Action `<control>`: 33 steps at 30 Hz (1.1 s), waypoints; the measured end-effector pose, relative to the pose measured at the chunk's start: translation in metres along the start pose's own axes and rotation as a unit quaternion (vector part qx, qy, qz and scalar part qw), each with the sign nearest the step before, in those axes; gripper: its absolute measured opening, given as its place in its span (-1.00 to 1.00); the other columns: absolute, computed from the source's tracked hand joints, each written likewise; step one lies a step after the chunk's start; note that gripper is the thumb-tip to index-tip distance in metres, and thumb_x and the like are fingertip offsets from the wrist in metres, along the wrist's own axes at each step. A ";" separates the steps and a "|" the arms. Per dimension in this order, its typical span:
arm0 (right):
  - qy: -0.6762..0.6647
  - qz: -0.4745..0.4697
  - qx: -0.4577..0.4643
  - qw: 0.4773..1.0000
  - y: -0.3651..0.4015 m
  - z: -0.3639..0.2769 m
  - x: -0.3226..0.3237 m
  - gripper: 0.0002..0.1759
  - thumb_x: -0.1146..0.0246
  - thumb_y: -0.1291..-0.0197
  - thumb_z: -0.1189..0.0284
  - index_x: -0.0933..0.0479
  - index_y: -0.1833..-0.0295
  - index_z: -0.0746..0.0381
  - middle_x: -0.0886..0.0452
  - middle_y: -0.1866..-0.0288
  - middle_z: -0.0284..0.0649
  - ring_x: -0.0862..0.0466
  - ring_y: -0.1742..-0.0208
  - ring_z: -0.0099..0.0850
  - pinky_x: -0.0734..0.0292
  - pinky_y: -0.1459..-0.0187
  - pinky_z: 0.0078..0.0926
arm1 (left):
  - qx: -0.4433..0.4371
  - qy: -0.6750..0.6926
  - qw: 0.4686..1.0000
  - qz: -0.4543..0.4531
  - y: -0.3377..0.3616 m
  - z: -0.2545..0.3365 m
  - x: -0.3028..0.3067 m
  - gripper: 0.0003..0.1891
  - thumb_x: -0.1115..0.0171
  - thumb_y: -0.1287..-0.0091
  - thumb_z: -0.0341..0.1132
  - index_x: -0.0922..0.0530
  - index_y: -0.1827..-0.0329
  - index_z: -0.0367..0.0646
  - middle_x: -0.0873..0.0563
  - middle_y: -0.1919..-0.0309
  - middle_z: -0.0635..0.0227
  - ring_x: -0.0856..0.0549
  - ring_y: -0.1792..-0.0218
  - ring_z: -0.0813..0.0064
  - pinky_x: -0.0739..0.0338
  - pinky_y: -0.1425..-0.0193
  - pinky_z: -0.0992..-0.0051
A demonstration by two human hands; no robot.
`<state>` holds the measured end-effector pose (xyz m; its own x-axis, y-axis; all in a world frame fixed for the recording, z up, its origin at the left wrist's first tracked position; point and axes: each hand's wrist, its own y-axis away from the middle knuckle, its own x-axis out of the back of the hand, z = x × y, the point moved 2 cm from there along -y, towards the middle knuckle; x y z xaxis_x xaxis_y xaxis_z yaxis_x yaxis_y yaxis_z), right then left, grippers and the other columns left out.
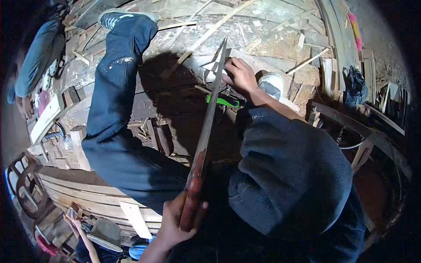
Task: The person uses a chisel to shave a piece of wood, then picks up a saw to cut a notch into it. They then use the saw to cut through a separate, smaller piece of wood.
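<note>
My left hand (pixel 182 219) is wrapped round the reddish-brown wooden handle of a handsaw (pixel 210 107), which I see almost edge-on. Its long grey blade narrows away from me and points up between my legs. Near the far end of the blade, my right hand (pixel 241 73) is closed with the fingers curled; what it grips, if anything, I cannot tell. Just left of those fingers shows a pale, angular piece (pixel 211 65), partly behind the blade. Below, a bright green tool handle (pixel 224 101) lies in shadow, crossed by the blade.
My bent knee (pixel 289 171) rises at the right, and my other leg (pixel 112 87) stretches left. Wood strips (pixel 215 30) and scraps litter the boards. A person in jeans (pixel 41 57) is at upper left, another person wearing a hat (pixel 105 234) at lower left. A wooden frame (pixel 364 131) stands right.
</note>
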<state>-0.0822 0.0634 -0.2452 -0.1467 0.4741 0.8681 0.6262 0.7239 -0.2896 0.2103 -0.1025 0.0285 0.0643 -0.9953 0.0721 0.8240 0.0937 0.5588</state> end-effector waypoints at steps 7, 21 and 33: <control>-0.007 -0.001 0.004 1.000 -0.001 0.000 -0.002 -0.68 -0.42 -0.05 0.20 -0.65 0.16 0.16 -0.54 0.21 -0.23 -0.59 0.17 -0.25 -0.58 0.11 -0.31 | -0.055 -0.152 0.987 -0.004 0.020 0.008 0.017 -0.80 -0.35 -0.19 -0.50 -0.55 0.17 -0.33 -0.58 0.59 0.26 -0.61 0.59 0.54 -0.46 0.47 0.52; -0.016 -0.016 -0.020 1.000 0.002 0.002 -0.005 -0.68 -0.43 -0.04 0.19 -0.65 0.15 0.14 -0.53 0.21 -0.23 -0.58 0.09 -0.21 -0.52 0.06 -0.25 | 0.044 -0.082 0.996 0.005 0.020 0.005 0.017 -0.78 -0.37 -0.17 -0.47 -0.57 0.16 -0.32 -0.63 0.55 0.26 -0.62 0.55 0.56 -0.49 0.42 0.53; -0.010 -0.006 -0.023 1.000 0.001 -0.003 -0.003 -0.70 -0.43 -0.02 0.28 -0.62 0.18 0.20 -0.53 0.22 -0.18 -0.57 0.11 -0.15 -0.51 0.09 -0.22 | 0.058 -0.084 0.995 -0.001 0.030 0.007 0.023 -0.81 -0.39 -0.14 -0.51 -0.55 0.24 -0.27 -0.58 0.62 0.27 -0.64 0.61 0.37 -0.46 0.48 0.48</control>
<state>-0.0788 0.0613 -0.2473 -0.1693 0.4762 0.8629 0.6589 0.7058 -0.2603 0.2323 -0.1229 0.0525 -0.0403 -0.9787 0.2013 0.7525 0.1028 0.6505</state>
